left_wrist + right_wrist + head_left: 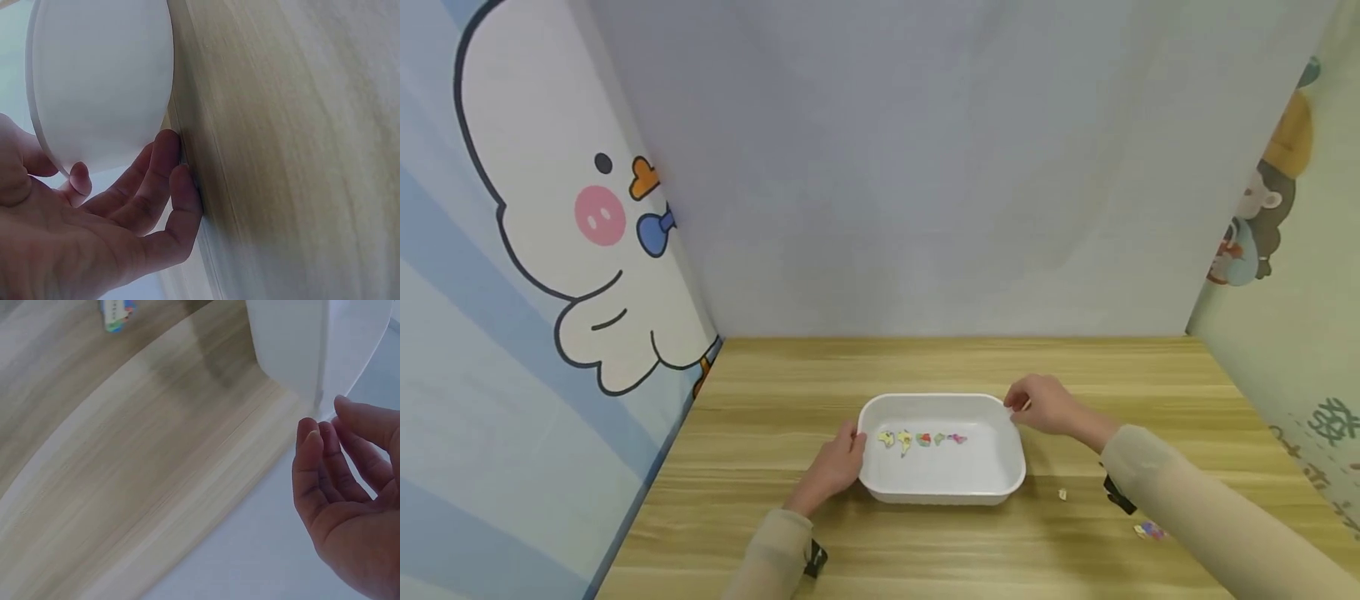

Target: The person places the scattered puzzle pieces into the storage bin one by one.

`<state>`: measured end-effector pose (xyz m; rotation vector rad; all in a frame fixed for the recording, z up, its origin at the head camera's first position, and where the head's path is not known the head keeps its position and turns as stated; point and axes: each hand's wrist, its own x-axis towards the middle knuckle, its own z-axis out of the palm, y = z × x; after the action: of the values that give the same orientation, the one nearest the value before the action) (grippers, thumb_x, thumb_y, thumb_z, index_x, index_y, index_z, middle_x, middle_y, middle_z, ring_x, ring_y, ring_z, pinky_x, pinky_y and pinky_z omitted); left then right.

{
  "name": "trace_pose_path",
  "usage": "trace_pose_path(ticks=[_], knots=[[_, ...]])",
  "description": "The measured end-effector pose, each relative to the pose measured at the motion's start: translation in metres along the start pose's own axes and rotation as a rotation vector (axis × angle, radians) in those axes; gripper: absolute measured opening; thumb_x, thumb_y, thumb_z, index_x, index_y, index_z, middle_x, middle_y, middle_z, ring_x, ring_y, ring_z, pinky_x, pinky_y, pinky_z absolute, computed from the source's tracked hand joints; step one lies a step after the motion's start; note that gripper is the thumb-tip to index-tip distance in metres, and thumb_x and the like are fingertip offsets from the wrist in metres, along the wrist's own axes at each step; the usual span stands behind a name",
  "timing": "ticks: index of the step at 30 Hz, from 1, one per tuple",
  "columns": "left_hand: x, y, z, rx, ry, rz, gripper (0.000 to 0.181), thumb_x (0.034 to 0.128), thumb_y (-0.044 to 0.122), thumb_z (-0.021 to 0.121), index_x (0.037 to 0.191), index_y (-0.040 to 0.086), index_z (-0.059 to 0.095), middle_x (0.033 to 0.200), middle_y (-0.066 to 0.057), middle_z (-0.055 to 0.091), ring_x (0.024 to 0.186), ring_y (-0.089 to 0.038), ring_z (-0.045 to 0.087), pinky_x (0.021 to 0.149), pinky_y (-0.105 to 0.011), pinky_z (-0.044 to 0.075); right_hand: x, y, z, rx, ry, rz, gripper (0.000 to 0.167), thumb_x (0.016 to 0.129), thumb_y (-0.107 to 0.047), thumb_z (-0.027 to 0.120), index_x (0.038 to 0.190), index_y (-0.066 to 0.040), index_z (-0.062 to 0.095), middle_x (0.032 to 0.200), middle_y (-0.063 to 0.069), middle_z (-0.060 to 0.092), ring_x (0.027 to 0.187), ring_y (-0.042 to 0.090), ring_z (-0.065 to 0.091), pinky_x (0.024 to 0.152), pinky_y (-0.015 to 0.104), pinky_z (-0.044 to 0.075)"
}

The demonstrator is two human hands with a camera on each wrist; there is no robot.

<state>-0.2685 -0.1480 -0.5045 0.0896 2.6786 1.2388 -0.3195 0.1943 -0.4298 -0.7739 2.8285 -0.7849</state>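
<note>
A white rectangular plastic basin [942, 498] with rounded corners stands on the wooden table. Inside it, several small colourful flat cutouts [923, 439], which look like stickers, lie in a row on the floor of the basin. My left hand [837, 461] grips the basin's left end, thumb over the rim and fingers beneath on the outside, as the left wrist view shows. At the far right corner my right hand [1045, 406] pinches the rim between thumb and fingers; the right wrist view shows the basin's outer wall [287, 344] beside those fingertips.
To the basin's right, a tiny pale scrap [1062, 494] lies on the table [760, 400]. A colourful cutout [1152, 530] is partly near my right sleeve. A plain pale curtain [910, 167] rises behind the table, with printed cloth walls at left and right.
</note>
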Motion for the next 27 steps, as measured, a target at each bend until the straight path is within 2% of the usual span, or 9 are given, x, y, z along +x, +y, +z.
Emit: trace_pose_path(ticks=[7,14,22,27], knots=[[0.000,-0.003,-0.003,0.006,0.019,0.003,0.022,0.1034,0.023,0.037,0.114,0.005,0.045,0.087,-0.009,0.056,0.068,-0.020,0.052,0.058,-0.034,0.041,-0.018,0.013,-0.005,-0.017,-0.061,0.000,0.014,0.078,0.001,0.071,0.091,0.004,0.067,0.083,0.011,0.066,0.077,0.023,0.062,0.068,0.036,0.051],[-0.002,-0.002,-0.005,0.009,0.016,-0.010,0.023,0.1035,0.023,0.036,0.116,0.005,0.044,0.089,-0.010,0.056,0.069,-0.020,0.052,0.059,-0.033,0.041,-0.030,0.019,-0.009,-0.063,-0.181,0.022,0.020,0.077,-0.004,0.072,0.095,0.003,0.067,0.083,0.007,0.063,0.077,0.022,0.060,0.069,0.038,0.050],[-0.001,0.000,-0.002,0.023,0.024,-0.005,0.021,0.1030,0.021,0.037,0.114,0.006,0.045,0.093,-0.011,0.057,0.072,-0.022,0.053,0.061,-0.034,0.042,-0.052,0.031,-0.001,-0.100,-0.246,0.042,0.019,0.067,-0.004,0.076,0.084,-0.002,0.067,0.077,0.001,0.059,0.072,0.016,0.054,0.066,0.035,0.048],[-0.001,0.004,0.000,0.014,0.005,-0.015,0.023,0.1031,0.022,0.036,0.116,0.006,0.045,0.094,-0.012,0.057,0.071,-0.022,0.053,0.061,-0.034,0.042,-0.066,0.036,0.005,-0.091,-0.254,0.056,0.017,0.067,-0.002,0.076,0.080,-0.005,0.066,0.076,-0.001,0.058,0.071,0.015,0.053,0.065,0.035,0.048]])
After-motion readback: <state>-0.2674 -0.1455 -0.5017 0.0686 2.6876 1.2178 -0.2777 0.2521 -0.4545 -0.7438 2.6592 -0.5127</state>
